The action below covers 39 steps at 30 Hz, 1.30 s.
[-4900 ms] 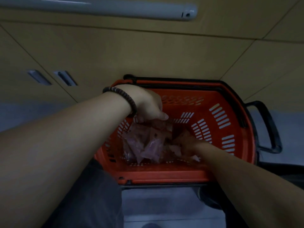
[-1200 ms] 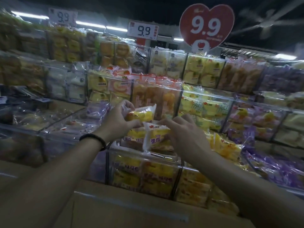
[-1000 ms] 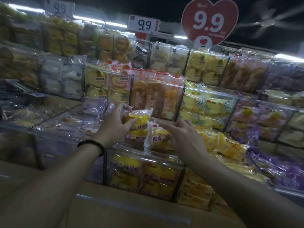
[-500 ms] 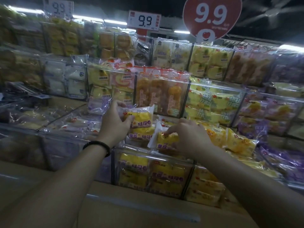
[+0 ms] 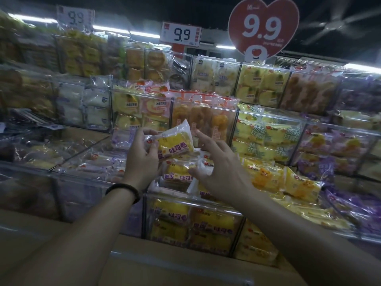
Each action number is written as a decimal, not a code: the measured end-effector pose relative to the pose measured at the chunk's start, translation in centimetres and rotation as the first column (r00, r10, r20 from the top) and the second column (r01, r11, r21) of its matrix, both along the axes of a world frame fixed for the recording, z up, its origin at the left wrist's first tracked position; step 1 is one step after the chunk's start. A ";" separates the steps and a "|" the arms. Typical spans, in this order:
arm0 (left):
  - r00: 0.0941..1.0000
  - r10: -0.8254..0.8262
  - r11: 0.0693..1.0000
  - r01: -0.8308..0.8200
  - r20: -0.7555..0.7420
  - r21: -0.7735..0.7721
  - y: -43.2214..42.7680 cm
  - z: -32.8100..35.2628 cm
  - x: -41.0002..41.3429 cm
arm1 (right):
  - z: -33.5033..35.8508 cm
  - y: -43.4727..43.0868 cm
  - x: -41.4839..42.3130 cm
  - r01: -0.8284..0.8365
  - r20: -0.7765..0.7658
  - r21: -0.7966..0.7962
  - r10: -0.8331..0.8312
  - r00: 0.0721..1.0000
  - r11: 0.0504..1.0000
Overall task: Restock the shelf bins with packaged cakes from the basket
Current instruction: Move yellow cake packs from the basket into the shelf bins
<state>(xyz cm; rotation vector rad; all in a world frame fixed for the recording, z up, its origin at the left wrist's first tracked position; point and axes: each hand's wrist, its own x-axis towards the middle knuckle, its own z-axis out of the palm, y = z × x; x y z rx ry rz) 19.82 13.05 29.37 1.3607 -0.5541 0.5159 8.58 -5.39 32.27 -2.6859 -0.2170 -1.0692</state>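
Observation:
My left hand (image 5: 142, 159) grips a yellow packaged cake (image 5: 175, 142) by its left end and holds it tilted above the clear front bin (image 5: 206, 207). That bin holds more of the same yellow packets, and one of them (image 5: 177, 172) lies on top just under the held one. My right hand (image 5: 218, 168) hovers over the bin with fingers spread and index finger raised, its thumb resting against the white edge of a packet in the pile. The basket is out of view.
Tiers of clear bins full of wrapped cakes rise behind, with orange rolls (image 5: 202, 120) straight ahead, yellow packets (image 5: 268, 133) to the right and purple ones (image 5: 354, 207) at far right. A red heart price sign (image 5: 262, 27) stands above. A tan ledge (image 5: 144, 263) runs below.
I turned from the basket to the shelf. Over the last second my right hand set its packet down in the bin and spread its fingers. My left hand lifted its packet slightly.

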 end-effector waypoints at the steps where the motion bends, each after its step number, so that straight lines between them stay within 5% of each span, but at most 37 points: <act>1: 1.000 -0.025 0.999 0.025 -0.007 -0.023 0.0 0.0 0.0 | -0.2 0.6 0.3 -0.025 0.011 -0.006 0.025 1.000 1.000; 6: 0.993 -0.083 0.993 0.074 0.084 0.095 0.0 0.0 0.2 | -0.9 2.6 1.1 -0.080 0.085 0.012 0.079 0.993 0.997; 13: 0.991 0.046 0.925 -0.088 0.122 0.369 -0.6 0.0 1.0 | -2.4 2.5 2.2 0.251 0.060 -0.059 -0.248 0.967 0.966; 22: 0.994 -0.024 0.776 -0.051 0.111 0.628 -0.7 -0.3 0.5 | -1.8 1.6 2.7 0.373 0.041 -0.059 -0.371 0.928 0.926; 26: 0.964 0.121 0.618 -0.261 0.239 0.742 -1.4 -0.5 0.7 | -2.5 1.7 3.0 0.329 0.039 -0.115 -0.326 0.944 0.937; 35: 0.964 0.088 0.606 -0.251 0.250 0.754 -1.3 -1.0 0.9 | -1.5 1.4 2.8 0.170 -0.283 -0.226 -0.232 0.931 0.959; 39: 0.959 0.107 0.579 -0.276 0.263 0.767 -1.4 -0.7 0.2 | -2.3 0.7 -0.1 0.116 -0.179 -0.192 -0.151 0.972 0.975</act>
